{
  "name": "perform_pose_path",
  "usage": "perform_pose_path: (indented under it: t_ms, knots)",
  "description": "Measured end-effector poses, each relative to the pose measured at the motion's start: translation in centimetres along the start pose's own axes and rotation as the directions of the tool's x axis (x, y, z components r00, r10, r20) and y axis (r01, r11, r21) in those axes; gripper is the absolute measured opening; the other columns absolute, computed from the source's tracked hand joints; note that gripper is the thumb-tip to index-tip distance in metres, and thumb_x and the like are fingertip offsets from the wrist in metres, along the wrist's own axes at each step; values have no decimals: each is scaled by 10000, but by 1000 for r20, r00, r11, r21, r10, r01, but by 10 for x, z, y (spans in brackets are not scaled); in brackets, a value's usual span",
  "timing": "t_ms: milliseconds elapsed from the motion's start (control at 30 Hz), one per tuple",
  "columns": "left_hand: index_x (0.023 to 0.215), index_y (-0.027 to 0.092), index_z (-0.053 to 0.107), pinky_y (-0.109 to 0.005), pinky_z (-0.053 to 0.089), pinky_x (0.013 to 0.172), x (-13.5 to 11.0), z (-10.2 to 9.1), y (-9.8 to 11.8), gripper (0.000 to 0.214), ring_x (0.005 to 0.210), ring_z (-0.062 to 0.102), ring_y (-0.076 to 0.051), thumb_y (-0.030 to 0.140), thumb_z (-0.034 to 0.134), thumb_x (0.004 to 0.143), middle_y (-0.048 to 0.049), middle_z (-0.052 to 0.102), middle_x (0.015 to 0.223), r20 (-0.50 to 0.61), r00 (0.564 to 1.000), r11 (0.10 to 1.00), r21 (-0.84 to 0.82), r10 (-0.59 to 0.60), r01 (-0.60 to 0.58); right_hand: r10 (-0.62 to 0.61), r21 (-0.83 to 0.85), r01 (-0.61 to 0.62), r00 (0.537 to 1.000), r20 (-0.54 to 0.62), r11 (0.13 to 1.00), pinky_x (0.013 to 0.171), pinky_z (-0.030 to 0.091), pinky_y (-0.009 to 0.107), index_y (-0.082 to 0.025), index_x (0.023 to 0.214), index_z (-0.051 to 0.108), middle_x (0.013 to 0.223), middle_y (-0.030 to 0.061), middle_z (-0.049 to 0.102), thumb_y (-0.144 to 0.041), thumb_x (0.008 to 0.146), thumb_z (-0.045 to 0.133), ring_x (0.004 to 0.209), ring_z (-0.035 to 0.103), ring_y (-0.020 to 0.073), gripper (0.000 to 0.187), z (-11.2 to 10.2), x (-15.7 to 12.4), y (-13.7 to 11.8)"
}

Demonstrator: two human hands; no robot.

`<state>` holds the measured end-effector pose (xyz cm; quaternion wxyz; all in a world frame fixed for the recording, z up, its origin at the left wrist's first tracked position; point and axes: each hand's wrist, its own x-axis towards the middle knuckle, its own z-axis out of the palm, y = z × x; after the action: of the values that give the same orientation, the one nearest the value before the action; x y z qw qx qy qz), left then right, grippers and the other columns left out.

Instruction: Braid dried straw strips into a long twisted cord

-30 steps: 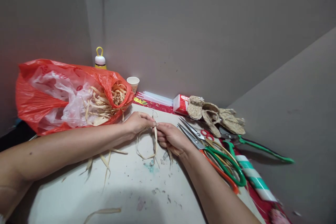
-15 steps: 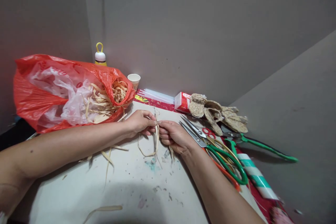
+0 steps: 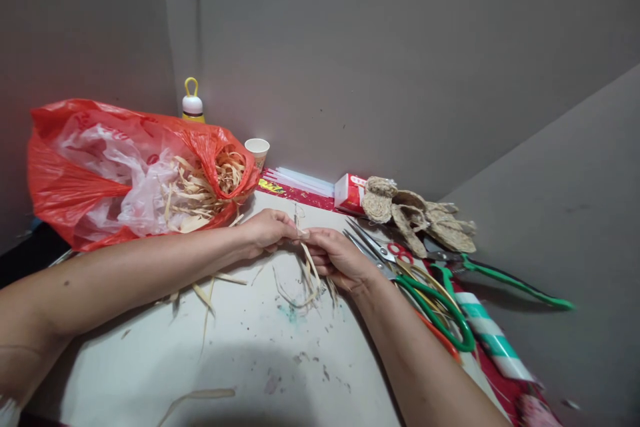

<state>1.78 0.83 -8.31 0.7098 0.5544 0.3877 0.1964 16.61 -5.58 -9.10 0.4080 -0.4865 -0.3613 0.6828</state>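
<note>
My left hand (image 3: 265,231) and my right hand (image 3: 336,255) meet over the middle of the white table (image 3: 240,353), fingertips pinched together on thin tan straw strips (image 3: 307,273). The strips hang down from the pinch and curl onto the table. Both hands are closed on the strips. An open red plastic bag (image 3: 95,167) full of more straw strips lies just left of my left hand.
Green-handled scissors (image 3: 430,303), red-handled scissors and green pruners (image 3: 500,277) lie right of my right hand. Woven straw pieces (image 3: 415,213), a small red and white box (image 3: 350,192), a paper cup (image 3: 257,150) and a yellow bottle (image 3: 193,103) stand along the wall. Loose strips litter the table.
The hanging strips have shifted: the loop below the pinch has dropped and swung right, now bunched on the table. Both hands stay pinched together, moved slightly up and right.
</note>
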Motion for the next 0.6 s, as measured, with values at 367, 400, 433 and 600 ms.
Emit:
perform_pose_path:
  t_ms: [367,400,433,600]
  knots:
    - [571,135,472,-181,83,341,10,-6,-2,129,336,230,-15,160,500,694,33,435,486,72,993,990,-102,-94,101,34,-74,-33,999,20,997,344,68,153,-156,684,503,452,-127,234,-262,686,682,371,113,6,209,-4,-2,-2]
    - [565,132,478,-182,82,340,11,-7,-2,120,337,230,-16,156,500,681,33,431,482,79,992,989,-102,-99,107,38,-74,-37,999,18,997,346,66,153,-157,680,497,450,-128,232,-261,686,679,371,110,6,210,-4,-2,-3]
    - [555,129,481,-181,84,339,11,-7,-2,119,338,232,-15,156,507,668,34,424,478,89,992,990,-101,-94,103,40,-74,-38,999,17,997,348,65,153,-158,680,493,449,-129,230,-261,688,674,372,108,6,208,-3,-2,-3]
    - [572,122,511,-174,106,343,10,-8,-3,91,347,239,-7,152,573,632,39,442,490,106,993,995,-85,-46,55,43,-76,-42,999,14,996,349,61,152,-162,676,476,453,-130,220,-261,690,643,376,100,9,195,-3,-2,-3]
